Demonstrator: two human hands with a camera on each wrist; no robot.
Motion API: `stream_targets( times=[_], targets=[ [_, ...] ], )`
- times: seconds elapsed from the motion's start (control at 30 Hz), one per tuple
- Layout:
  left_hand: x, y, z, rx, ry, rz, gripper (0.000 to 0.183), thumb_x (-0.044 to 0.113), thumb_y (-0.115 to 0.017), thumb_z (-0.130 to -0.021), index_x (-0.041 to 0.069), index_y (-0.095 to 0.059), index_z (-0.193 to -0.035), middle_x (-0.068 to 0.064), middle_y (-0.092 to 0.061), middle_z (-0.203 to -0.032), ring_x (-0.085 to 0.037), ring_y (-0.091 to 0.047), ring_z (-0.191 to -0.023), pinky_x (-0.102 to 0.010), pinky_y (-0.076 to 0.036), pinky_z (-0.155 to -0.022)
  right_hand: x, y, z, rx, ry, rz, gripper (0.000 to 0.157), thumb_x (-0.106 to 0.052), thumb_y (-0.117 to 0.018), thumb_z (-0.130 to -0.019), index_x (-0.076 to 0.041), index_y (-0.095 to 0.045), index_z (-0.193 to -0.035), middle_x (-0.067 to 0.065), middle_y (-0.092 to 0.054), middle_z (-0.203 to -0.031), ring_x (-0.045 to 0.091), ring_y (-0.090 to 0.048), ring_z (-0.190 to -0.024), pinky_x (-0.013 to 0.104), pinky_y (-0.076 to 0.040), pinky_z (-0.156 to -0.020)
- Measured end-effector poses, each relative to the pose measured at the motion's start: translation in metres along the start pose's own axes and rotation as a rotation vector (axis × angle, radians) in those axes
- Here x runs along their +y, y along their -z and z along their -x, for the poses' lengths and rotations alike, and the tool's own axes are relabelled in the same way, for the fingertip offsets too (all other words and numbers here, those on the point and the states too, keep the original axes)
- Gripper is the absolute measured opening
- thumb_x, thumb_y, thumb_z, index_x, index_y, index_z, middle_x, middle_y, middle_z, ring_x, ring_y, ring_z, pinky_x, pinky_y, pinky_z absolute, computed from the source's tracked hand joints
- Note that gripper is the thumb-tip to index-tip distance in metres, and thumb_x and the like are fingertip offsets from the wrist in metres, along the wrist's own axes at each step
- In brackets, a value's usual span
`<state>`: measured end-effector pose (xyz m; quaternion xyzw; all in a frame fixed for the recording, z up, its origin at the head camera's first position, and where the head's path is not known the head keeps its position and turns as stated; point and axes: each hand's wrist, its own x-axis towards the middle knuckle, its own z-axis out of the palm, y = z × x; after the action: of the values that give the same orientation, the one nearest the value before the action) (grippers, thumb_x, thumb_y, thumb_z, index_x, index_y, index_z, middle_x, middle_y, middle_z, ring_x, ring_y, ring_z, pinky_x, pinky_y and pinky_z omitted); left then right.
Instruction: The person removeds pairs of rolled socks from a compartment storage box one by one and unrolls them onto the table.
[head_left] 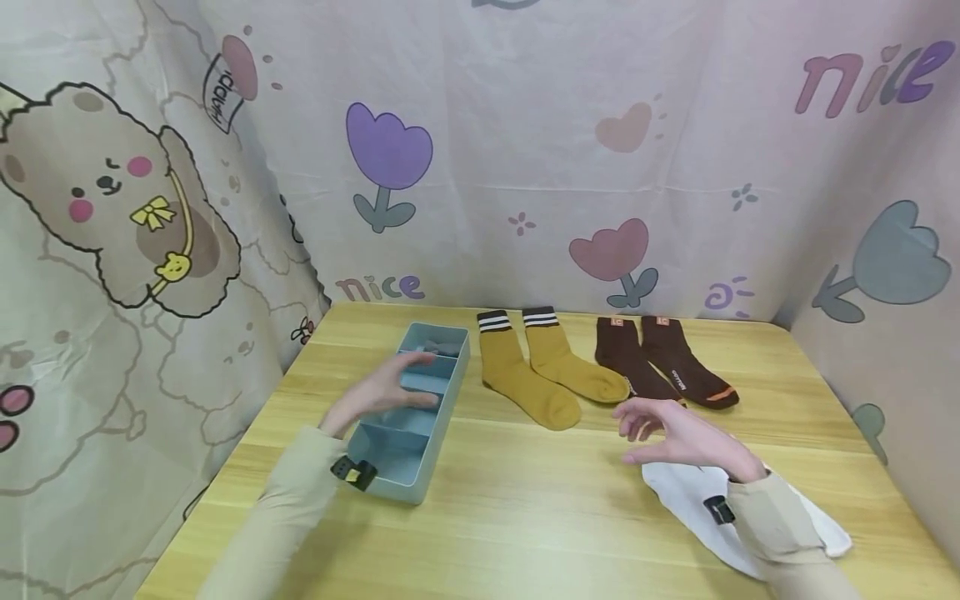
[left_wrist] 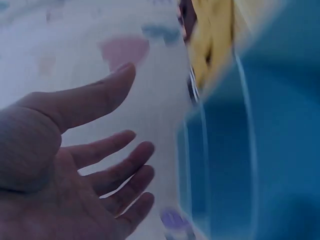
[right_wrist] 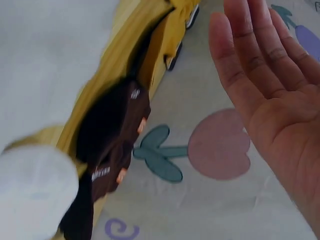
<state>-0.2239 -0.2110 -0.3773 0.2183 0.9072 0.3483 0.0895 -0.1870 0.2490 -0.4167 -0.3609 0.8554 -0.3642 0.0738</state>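
My left hand (head_left: 386, 387) hovers over a blue-grey divided box (head_left: 426, 467), thumb and fingers spread apart and holding nothing. The left wrist view shows the same hand (left_wrist: 95, 165) beside the box's blurred compartments (left_wrist: 285, 140). My right hand (head_left: 678, 433) hangs above a white cloth piece (head_left: 693, 504), partly hidden by the hand and sleeve. Its fingers bend loosely around nothing. Beyond it lie two dark brown socks (head_left: 693, 375). Two mustard socks (head_left: 517, 379) with striped cuffs lie between the box and the brown pair.
Something grey (head_left: 442, 347) sits in the box's far compartment. The wooden table (head_left: 525, 517) ends at a patterned curtain (head_left: 487, 208) at the back, and more curtain hangs on both sides.
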Motion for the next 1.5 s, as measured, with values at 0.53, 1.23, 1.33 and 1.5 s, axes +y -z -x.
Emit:
stream_targets(
  times=[0.53, 1.23, 1.33, 1.5],
  targets=[
    [-0.065, 0.017, 0.021, 0.133, 0.264, 0.187, 0.06, 0.019, -0.068, -0.095, -0.012, -0.046, -0.141, -0.034, -0.051, -0.141, -0.045, -0.056, -0.122, -0.044, -0.054, -0.097, 0.011, -0.016, -0.063, -0.051, 0.048, -0.282, 0.048, -0.008, -0.078, -0.086, 0.006, -0.057, -0.127, 0.031, -0.063, -0.124, 0.03, -0.065, -0.114, 0.043, -0.057, -0.096],
    [-0.07, 0.019, 0.028, 0.083, 0.323, 0.284, 0.031, -0.004, -0.067, -0.086, -0.015, -0.066, -0.115, -0.026, -0.071, -0.101, -0.021, -0.072, -0.079, -0.035, -0.064, -0.071, 0.012, -0.024, -0.116, -0.081, 0.025, -0.419, 0.051, -0.004, -0.074, -0.088, 0.007, -0.053, -0.134, 0.03, -0.059, -0.134, 0.047, -0.055, -0.126, 0.059, -0.043, -0.11],
    [-0.066, 0.016, 0.031, 0.074, 0.325, 0.296, 0.03, -0.003, -0.069, -0.087, -0.013, -0.067, -0.114, -0.023, -0.07, -0.1, -0.021, -0.072, -0.077, -0.037, -0.064, -0.072, 0.006, -0.024, -0.131, -0.109, 0.03, -0.437, 0.051, 0.0, -0.071, -0.089, 0.004, -0.053, -0.136, 0.024, -0.06, -0.137, 0.047, -0.052, -0.13, 0.06, -0.041, -0.112],
    [-0.058, 0.011, 0.038, 0.034, 0.321, 0.29, 0.03, -0.003, -0.071, -0.086, -0.013, -0.066, -0.114, -0.023, -0.068, -0.103, -0.02, -0.071, -0.076, -0.038, -0.064, -0.07, -0.003, -0.028, -0.167, -0.195, 0.08, -0.514, 0.053, 0.005, -0.067, -0.089, 0.005, -0.049, -0.139, 0.026, -0.054, -0.142, 0.052, -0.046, -0.135, 0.063, -0.037, -0.114]
  ],
)
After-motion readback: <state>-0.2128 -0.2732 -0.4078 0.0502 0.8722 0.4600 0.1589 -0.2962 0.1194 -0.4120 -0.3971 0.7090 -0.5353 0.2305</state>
